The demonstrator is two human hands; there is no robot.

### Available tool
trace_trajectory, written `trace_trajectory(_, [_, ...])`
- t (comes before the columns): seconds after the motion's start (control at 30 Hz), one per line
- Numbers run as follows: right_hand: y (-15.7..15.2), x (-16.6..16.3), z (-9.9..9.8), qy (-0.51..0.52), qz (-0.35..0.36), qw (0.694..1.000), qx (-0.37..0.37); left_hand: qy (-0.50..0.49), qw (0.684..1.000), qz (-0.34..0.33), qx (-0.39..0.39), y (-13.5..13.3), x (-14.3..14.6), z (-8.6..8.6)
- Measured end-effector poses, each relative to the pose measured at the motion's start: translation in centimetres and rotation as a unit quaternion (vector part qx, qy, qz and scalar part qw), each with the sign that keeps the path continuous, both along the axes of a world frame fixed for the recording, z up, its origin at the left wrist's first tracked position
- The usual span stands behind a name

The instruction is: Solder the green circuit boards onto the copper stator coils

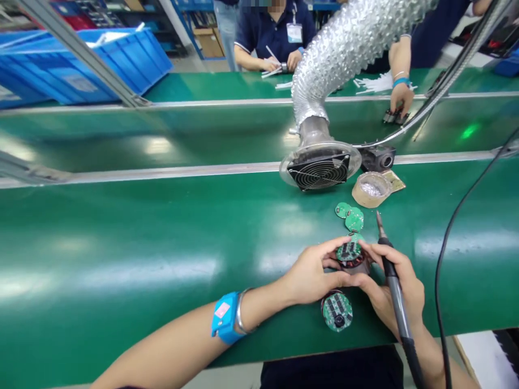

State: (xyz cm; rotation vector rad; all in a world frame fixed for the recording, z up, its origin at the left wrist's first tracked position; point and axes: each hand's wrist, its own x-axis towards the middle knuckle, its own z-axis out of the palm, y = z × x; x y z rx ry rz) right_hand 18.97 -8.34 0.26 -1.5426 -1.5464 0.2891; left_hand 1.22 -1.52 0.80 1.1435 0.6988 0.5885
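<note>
Between my two hands is a small motor (352, 263) with a round green circuit board (348, 250) on top. My left hand (318, 270) grips it from the left, fingers around its side. My right hand (399, 281) closes on a soldering iron (395, 289), tip pointing away from me, while its fingertips touch the motor's right side. Nearer to me lies another round board (337, 312) with black parts and wires at its edge. Just beyond my fingers, several small green discs (354, 219) lie on the green bench.
A fume extractor fan (320, 173) on a silver duct (365, 43) hangs over the bench. Behind the discs sits a tape-ring cup (370, 190) of solder. A black cable (440, 259) runs down the right. Co-workers' hands (401, 100) work across the divider near blue bins (109, 65).
</note>
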Motion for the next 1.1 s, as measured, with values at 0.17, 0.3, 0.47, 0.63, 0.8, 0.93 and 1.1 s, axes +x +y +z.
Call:
trace_trajectory(0.17, [0.0, -0.5, 0.0, 0.216, 0.077, 0.972, 0.045, -0.171, 0.957, -0.006, -0.235, 1.0, -1.1, 0.3])
trace_trajectory(0.3, [0.1, -0.3, -0.4, 0.241, 0.061, 0.966, 0.069, -0.203, 0.937, 0.007, -0.284, 1.1, -1.7, 0.6])
trace_trajectory(0.47, [0.0, 0.0, -0.6, 0.239, 0.054, 0.968, 0.061, -0.183, 0.943, -0.003, -0.277, 0.8, -1.4, 0.3])
trace_trajectory(0.63, [-0.7, 0.5, -1.0, 0.223, 0.026, 0.974, 0.037, -0.040, 0.994, -0.043, -0.096, 2.6, -3.8, 0.8])
trace_trajectory(0.8, [-1.4, 1.3, -1.6, 0.200, -0.012, 0.980, 0.003, 0.315, 0.897, -0.123, 0.284, 3.0, -6.8, 3.1])
trace_trajectory(0.93, [-1.2, 1.3, -1.7, 0.185, -0.013, 0.983, -0.002, 0.347, 0.826, -0.208, 0.392, 0.1, -5.7, 4.9])
trace_trajectory(1.1, [-1.0, 1.8, -1.8, 0.133, -0.011, 0.991, 0.010, 0.416, 0.747, -0.236, 0.462, -3.5, -2.5, 4.1])
